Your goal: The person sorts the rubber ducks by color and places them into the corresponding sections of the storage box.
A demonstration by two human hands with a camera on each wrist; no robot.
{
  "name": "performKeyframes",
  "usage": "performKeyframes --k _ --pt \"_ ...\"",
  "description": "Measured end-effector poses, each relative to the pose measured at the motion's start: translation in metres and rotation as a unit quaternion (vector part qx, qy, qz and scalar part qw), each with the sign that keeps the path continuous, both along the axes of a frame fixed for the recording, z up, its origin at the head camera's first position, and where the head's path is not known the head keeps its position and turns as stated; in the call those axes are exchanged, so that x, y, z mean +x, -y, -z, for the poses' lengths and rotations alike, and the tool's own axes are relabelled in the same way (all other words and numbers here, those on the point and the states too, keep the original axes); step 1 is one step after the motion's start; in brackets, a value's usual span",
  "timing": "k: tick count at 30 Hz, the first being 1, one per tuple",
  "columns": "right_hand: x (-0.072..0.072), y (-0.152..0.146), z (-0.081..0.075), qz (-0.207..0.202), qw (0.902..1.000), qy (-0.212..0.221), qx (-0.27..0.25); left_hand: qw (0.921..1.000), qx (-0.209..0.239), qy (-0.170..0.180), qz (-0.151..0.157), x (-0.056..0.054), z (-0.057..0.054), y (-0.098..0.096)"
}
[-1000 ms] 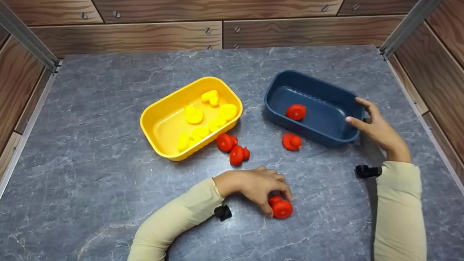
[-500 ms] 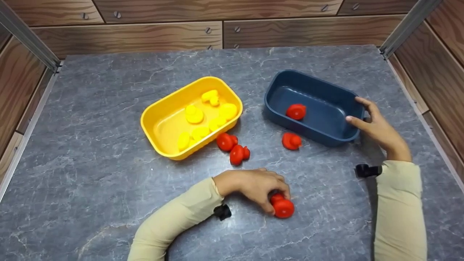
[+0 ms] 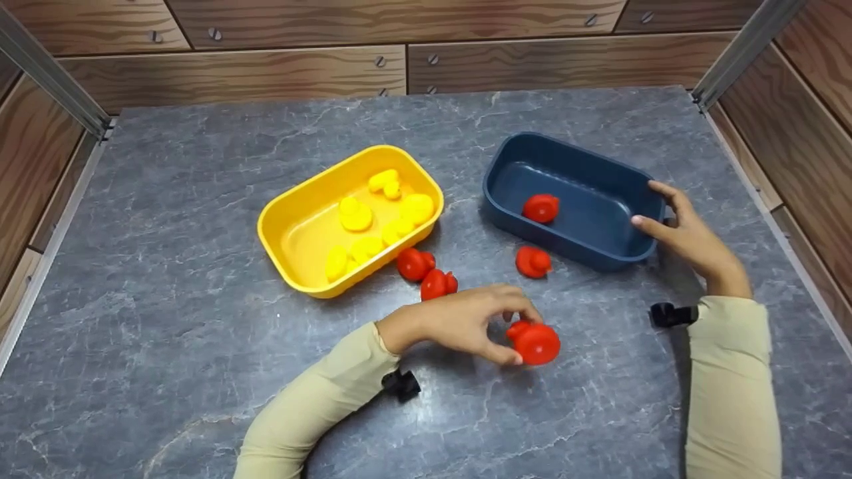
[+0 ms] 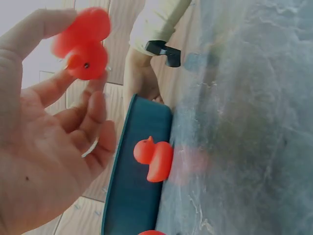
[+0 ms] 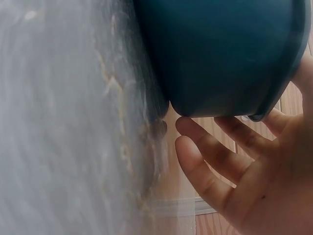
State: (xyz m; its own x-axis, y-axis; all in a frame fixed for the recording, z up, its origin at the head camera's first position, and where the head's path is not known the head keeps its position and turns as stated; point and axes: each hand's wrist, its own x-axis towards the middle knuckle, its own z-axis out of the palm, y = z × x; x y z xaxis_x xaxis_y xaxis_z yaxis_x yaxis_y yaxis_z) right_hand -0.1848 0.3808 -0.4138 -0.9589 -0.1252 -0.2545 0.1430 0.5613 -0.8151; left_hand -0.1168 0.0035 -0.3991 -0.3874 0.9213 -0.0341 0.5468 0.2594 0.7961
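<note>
Between the thumb and fingertips of my left hand (image 3: 469, 322) is a red toy duck (image 3: 538, 344), pinched and raised off the table. The left wrist view shows that duck (image 4: 89, 61) from the side, its head toward the palm. My right hand (image 3: 699, 243) holds the right end of a dark blue bin (image 3: 599, 256), thumb over the rim and the other fingers against the outside wall (image 5: 220, 63). One red duck (image 3: 540, 208) lies in the bin. Another red duck (image 3: 532, 261) sits on the table just before it.
A yellow bin (image 3: 293, 193) with several yellow ducks (image 3: 356, 214) stands left of the blue one. Two red ducks, one (image 3: 414, 264) near its front wall and one (image 3: 438, 284) partly behind my left hand, lie on the grey table (image 3: 166, 319). Wood-patterned panels (image 3: 266, 80) enclose the table.
My left hand has lifted the red duck from the table and carried it slightly forward and to the right. My right hand stays at the blue bin.
</note>
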Motion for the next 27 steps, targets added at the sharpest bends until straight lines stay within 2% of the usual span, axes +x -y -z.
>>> performKeyframes --k 7,13,22,27 --pt "-0.002 0.0 0.003 0.002 1.0 -0.005 0.007 0.9958 0.069 0.004 -0.059 -0.001 -0.002 0.001" --pt "-0.001 -0.001 0.002 -0.001 0.9999 -0.015 0.003 0.9897 0.1 -0.003 -0.102 0.0 -0.005 0.002" --pt "0.0 0.0 0.002 0.002 1.0 -0.007 0.004 0.9781 0.161 0.006 -0.132 -0.001 -0.006 0.001" --pt "-0.002 0.0 0.001 0.003 1.0 -0.003 0.007 0.9736 0.173 -0.001 -0.149 -0.005 -0.011 -0.004"
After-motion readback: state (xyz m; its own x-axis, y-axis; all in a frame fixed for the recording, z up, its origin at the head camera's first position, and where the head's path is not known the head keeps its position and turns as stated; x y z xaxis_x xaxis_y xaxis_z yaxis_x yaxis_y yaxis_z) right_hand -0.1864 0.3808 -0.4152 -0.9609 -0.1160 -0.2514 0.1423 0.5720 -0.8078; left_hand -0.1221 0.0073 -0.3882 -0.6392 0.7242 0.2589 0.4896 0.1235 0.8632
